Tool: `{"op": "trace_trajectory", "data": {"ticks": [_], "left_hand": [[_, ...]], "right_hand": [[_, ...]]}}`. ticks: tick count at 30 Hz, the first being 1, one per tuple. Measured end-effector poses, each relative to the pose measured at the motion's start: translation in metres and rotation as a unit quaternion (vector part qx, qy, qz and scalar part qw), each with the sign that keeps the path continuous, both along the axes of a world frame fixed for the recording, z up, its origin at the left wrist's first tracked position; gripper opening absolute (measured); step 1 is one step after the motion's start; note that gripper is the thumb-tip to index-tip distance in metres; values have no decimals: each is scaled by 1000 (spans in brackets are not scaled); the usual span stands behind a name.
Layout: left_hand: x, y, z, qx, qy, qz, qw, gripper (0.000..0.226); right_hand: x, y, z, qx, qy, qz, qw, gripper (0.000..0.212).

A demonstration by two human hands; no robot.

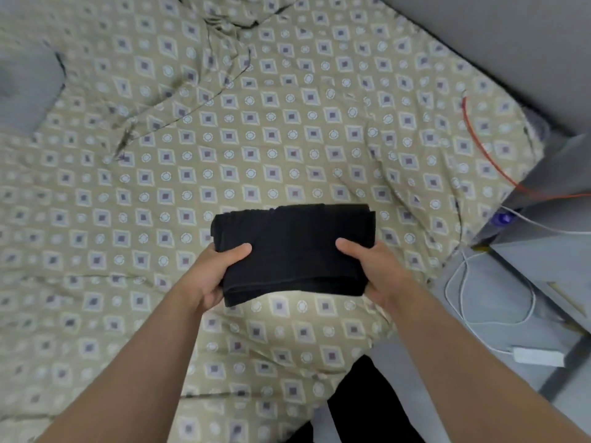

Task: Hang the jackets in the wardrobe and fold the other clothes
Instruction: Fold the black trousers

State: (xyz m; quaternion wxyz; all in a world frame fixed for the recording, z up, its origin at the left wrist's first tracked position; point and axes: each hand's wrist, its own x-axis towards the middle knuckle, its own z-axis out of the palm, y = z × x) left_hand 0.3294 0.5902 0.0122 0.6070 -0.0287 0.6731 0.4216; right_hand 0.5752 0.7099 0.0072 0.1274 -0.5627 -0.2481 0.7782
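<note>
Garment: a black folded garment [292, 251], a thick rectangle of several layers, is held over the bed [271, 139] near its front edge; whether its far side rests on the patterned cover cannot be told.
Left hand: the left hand [220, 273] grips the near left corner, thumb on top, fingers hidden underneath.
Right hand: the right hand [367, 266] grips the near right corner the same way, thumb on top.
Stage: by my reading the folding of this piece is done and it only needs setting down.
Risk, layers: only the near edge is held; the far layers could slide or fan open if the bundle tilts forward.
Risk, landing: the cover is rumpled with ridges; a fold set on a ridge may slump and loosen.
Risk, edge: set too close to the bed's edge, it could slip to the floor, where white cables [499, 292] and a charger [537, 356] lie.
</note>
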Motion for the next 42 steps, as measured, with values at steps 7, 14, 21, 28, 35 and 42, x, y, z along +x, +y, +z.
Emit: {"op": "trace_trajectory", "data": {"ticks": [7,14,21,28,35,42], "left_hand": [[36,-20,125,122,1,-30,992,63],[44,-52,258,261,35,-79,962,97],[103,-79,378,478,105,-60,870,64],[194,-88,461,574,77,-121,806,79],[326,-118,523,585,-12,-219,781,43],[458,-174,555,592,-70,-385,705,62]], "right_hand": [[45,-11,122,123,11,22,992,49],[77,-80,255,250,33,-61,966,63],[125,-179,387,441,-43,-241,864,76],[201,-264,492,556,-80,-374,738,73],[299,-351,547,608,-129,-449,642,63],[408,-446,566,619,-188,-514,563,59]]}}
